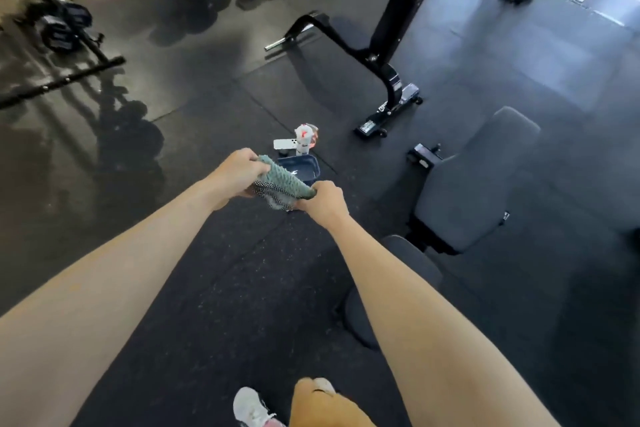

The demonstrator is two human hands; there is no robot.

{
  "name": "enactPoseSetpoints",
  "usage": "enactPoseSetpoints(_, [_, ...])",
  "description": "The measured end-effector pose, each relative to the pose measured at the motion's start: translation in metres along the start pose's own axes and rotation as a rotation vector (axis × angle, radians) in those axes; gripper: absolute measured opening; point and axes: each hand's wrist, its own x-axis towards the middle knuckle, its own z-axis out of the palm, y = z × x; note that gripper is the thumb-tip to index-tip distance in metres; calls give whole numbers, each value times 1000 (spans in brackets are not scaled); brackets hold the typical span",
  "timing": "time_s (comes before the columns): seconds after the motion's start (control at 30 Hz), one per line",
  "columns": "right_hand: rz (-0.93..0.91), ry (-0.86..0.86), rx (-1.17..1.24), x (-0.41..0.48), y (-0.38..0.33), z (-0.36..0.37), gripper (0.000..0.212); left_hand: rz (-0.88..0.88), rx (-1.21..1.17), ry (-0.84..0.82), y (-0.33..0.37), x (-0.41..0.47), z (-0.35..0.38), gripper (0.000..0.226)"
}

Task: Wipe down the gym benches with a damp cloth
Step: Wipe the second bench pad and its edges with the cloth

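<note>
Prep step, prob wringing: left hand & right hand, fingers curled gripping cloth ends above basin on floor. Next: carry cloth to grey bench at right, wipe pad.

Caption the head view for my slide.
Left grip and right grip hold a green cloth by a dark tub on the gym floor, grey bench to the right.

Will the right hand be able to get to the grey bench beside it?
Probably yes. Nothing stands between the right hand and the grey bench on its right. Both it and the left hand grip the cloth, so the cloth would come along.
</note>
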Motion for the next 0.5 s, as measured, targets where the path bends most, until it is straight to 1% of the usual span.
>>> enactPoseSetpoints(0.03, [29, -23, -7, 1, 1, -3, 28, 49, 83, 18, 3, 4, 5, 9])
enactPoseSetpoints(0.07, [56, -64, 10, 3, 4, -6, 33, 102, 170, 41, 7, 7, 10, 9])
enactPoseSetpoints(0.13, [117, -130, 122, 9, 9, -10, 56, 186, 297, 44, 16, 15, 18, 7])
enactPoseSetpoints(0.17, [142, -132, 200, 13, 11, -12, 62, 217, 347, 16, 22, 20, 21, 6])
enactPoseSetpoints(0.2, [160, -120, 269, 17, 13, -16, 64, 249, 398, -21, 29, 26, 24, 5])
enactPoseSetpoints(0.27, [189, -93, 352, 31, 9, -25, 57, 327, 515, -98, 42, 41, 27, 11])
enactPoseSetpoints(0.33, [164, -88, 369, 49, -3, -35, 51, 404, 627, -127, 57, 55, 25, 23])
enactPoseSetpoints(0.43, [54, -97, 349, 80, -30, -49, 54, 487, 614, -190, 77, 79, 13, 37])
enactPoseSetpoints(0.5, [0, -118, 286, 98, -50, -56, 49, 510, 566, -205, 92, 93, 0, 41])
